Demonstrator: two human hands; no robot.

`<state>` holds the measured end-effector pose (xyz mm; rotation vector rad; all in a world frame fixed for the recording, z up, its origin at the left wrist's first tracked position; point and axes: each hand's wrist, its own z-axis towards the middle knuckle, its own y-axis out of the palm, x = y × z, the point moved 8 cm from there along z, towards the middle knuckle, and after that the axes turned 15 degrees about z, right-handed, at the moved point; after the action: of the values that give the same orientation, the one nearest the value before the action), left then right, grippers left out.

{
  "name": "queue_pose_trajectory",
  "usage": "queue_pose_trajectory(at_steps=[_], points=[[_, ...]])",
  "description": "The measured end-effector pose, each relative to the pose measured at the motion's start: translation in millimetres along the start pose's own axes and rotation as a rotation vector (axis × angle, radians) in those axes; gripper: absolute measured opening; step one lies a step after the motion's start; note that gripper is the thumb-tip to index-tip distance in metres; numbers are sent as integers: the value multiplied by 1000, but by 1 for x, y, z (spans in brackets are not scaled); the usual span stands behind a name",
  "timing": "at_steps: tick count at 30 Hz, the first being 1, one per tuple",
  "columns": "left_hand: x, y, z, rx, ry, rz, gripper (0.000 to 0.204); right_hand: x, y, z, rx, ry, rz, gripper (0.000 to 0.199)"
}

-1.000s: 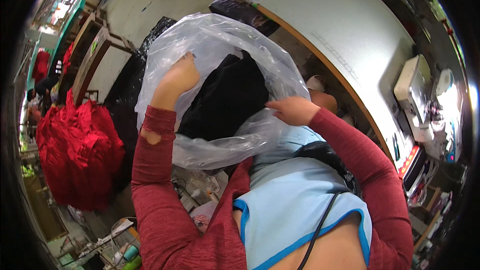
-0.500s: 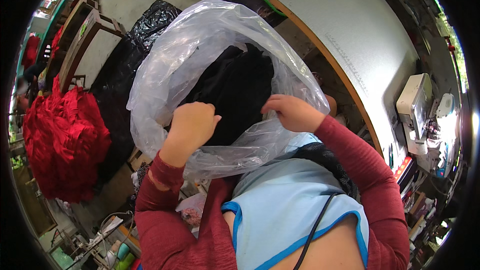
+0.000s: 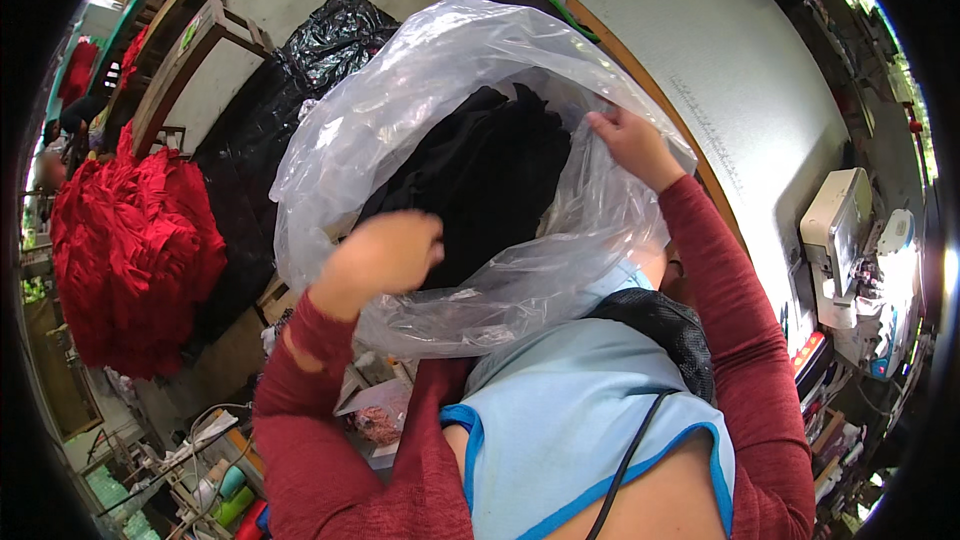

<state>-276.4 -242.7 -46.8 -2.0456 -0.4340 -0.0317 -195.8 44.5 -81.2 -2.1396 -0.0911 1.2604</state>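
A large clear plastic bag [image 3: 420,90] hangs open in front of my chest, with a heap of black fabric [image 3: 490,175] inside it. My left hand [image 3: 385,252] is closed on the near edge of the bag, at its lower left. My right hand [image 3: 625,140] grips the bag's rim on the right side, higher up and close to the table edge. Both arms wear dark red sleeves.
A long grey worktable [image 3: 740,70] runs along the right, with a white sewing machine [image 3: 850,240] at its near end. A big pile of red fabric [image 3: 130,250] stands at left, black plastic bags [image 3: 330,30] beyond it, and wooden frames [image 3: 180,50] at the far left.
My right hand has risen along the bag's rim toward the table. My left hand dropped from the bag's top to its near lower edge. The bag now gapes wider over the black fabric.
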Motion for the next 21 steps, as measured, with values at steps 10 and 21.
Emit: queue_pose_trajectory(at_steps=[10,21], points=[[-72,-21,153,433,-225,87,40,-15,61,-47,-164,-466,106,42],[6,22,119,653,-331,94,55,-38,56,-46,-17,-568,23,34]])
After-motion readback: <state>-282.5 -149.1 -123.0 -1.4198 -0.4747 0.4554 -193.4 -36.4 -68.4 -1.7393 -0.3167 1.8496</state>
